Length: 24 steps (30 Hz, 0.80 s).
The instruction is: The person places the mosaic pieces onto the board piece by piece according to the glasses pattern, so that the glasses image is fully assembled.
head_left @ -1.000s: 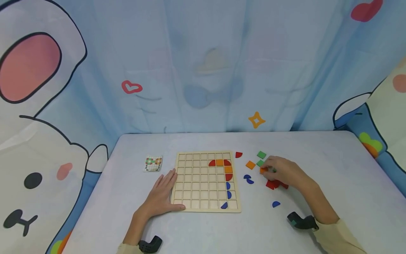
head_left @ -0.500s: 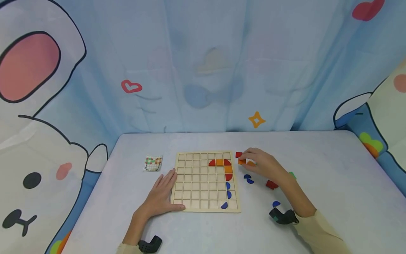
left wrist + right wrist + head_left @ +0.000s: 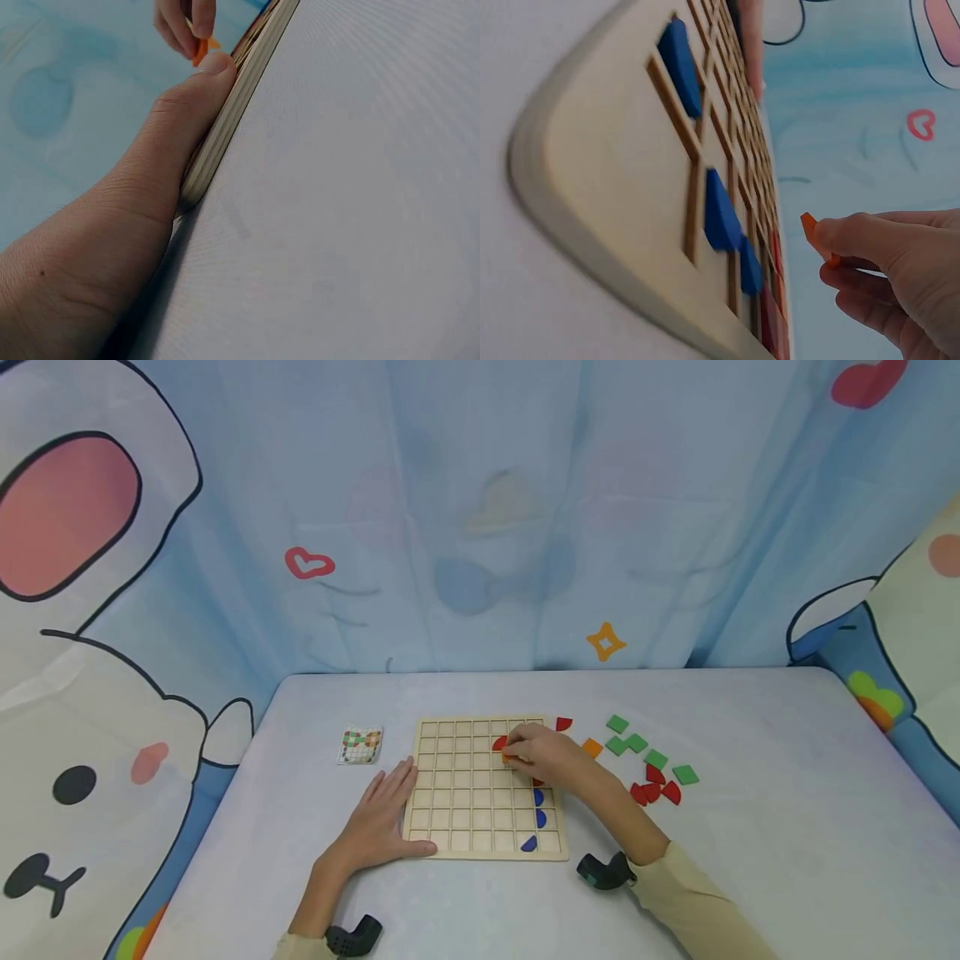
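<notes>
My right hand (image 3: 551, 756) pinches an orange square tile (image 3: 809, 228) between thumb and fingers, over the upper right of a wooden grid board (image 3: 461, 797). In the right wrist view the tile is apart from the board. A red quarter-round piece (image 3: 498, 743) lies in a cell just left of the fingertips; pieces under the hand are hidden. Blue half-round pieces (image 3: 541, 818) sit in cells down the board's right side. My left hand (image 3: 378, 817) rests at the board's lower left corner, fingers extended along the left edge and thumb (image 3: 214, 67) on the near edge.
Right of the board lie several green squares (image 3: 617, 745), an orange square (image 3: 592, 748), a red piece (image 3: 563, 724) and a cluster of red pieces (image 3: 652, 792). A small pattern card (image 3: 360, 745) lies left of the board. A curtain (image 3: 487, 527) hangs behind the table.
My right hand has moved left from the loose pieces to over the board, carrying an orange tile. The right forearm now covers where loose blue pieces lay. The left hand stays still.
</notes>
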{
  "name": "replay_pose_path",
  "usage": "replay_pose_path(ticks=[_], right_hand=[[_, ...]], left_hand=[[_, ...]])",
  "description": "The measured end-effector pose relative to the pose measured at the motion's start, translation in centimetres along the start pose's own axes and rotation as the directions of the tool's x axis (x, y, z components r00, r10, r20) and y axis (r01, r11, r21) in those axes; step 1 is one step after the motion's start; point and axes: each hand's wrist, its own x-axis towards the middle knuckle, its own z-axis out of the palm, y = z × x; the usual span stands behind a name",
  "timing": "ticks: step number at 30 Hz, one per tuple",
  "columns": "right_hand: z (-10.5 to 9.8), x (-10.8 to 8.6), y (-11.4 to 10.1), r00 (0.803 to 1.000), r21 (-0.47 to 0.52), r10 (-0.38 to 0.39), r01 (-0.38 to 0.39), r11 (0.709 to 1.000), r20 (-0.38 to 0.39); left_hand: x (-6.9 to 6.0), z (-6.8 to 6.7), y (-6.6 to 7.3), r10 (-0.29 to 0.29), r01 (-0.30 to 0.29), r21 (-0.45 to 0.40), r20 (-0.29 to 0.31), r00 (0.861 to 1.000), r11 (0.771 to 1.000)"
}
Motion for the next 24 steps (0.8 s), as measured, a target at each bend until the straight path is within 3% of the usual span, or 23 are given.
replay_pose_path(ticks=[8, 24], right_hand=[[1.0, 0.7, -0.8, 1.000, -0.050, 0.001, 0.000, 0.999, 0.026], [1.7, 1.0, -1.2, 1.000, -0.144, 0.013, -0.012, 0.989, 0.006]], left_hand=[[0.0, 0.2, -0.2, 0.013, -0.013, 0.001, -0.022, 1.000, 1.000], [0.0, 0.2, -0.3, 0.020, -0.020, 0.004, -0.036, 0.999, 1.000]])
